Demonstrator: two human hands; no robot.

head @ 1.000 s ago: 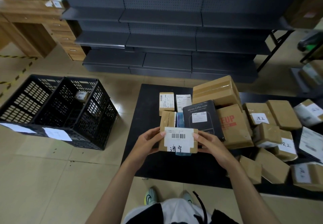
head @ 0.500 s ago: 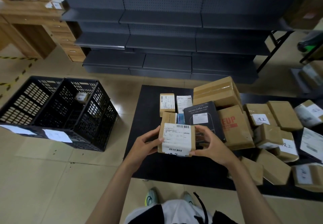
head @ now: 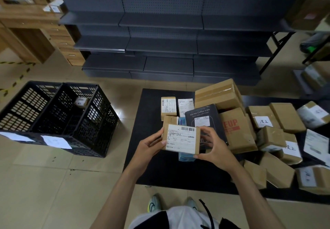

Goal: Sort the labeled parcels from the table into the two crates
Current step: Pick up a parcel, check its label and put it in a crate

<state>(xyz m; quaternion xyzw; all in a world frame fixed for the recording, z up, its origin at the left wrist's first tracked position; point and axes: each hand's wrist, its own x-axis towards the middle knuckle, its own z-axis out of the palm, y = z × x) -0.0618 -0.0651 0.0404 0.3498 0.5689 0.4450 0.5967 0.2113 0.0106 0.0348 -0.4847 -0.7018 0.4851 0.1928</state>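
I hold a small brown parcel with a white shipping label above the black table. My left hand grips its left edge and my right hand grips its right side and lower corner. Two black slatted crates stand side by side on the floor to the left. The left crate shows nothing inside. The right crate holds one small labeled parcel. Several more brown parcels lie piled on the table's right half.
A black coffee-scale box and a large taped carton lie just behind my hands. Dark metal shelving runs along the back. A wooden desk stands at the far left. White paper sheets hang on the crates' front rims.
I have turned the parcel over in both hands: the side with a barcode and handwriting gave way to a printed shipping label. The parcel stayed over the table's front left.
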